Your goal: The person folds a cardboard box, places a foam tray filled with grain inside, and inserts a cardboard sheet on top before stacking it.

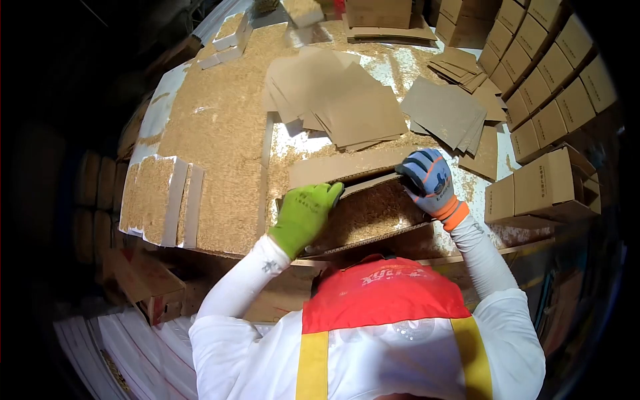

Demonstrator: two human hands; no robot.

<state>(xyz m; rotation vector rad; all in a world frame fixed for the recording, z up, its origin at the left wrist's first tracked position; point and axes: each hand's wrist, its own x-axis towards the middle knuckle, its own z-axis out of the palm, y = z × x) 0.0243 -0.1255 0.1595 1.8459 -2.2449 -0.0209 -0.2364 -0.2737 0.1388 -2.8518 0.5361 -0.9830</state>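
An open cardboard box (393, 233) lies in front of me at the table's near edge, with brown loose shreds (377, 210) inside it. My left hand (307, 213), in a green glove, is closed on the box's left end, its fingertips at the upper flap. My right hand (430, 179), in a blue-grey glove with an orange cuff, curls over the far right corner of the box. Its fingers are bent round the cardboard edge. Beyond the box, a long cardboard flap (347, 165) stretches along its far side.
Flat cardboard sheets (340, 100) and grey sheets (447, 110) lie behind the box. Closed boxes (547, 80) are stacked at the right, near an open carton (543, 183). White-edged blocks (157, 200) of brown shreds stand left on the shred-covered table (220, 127).
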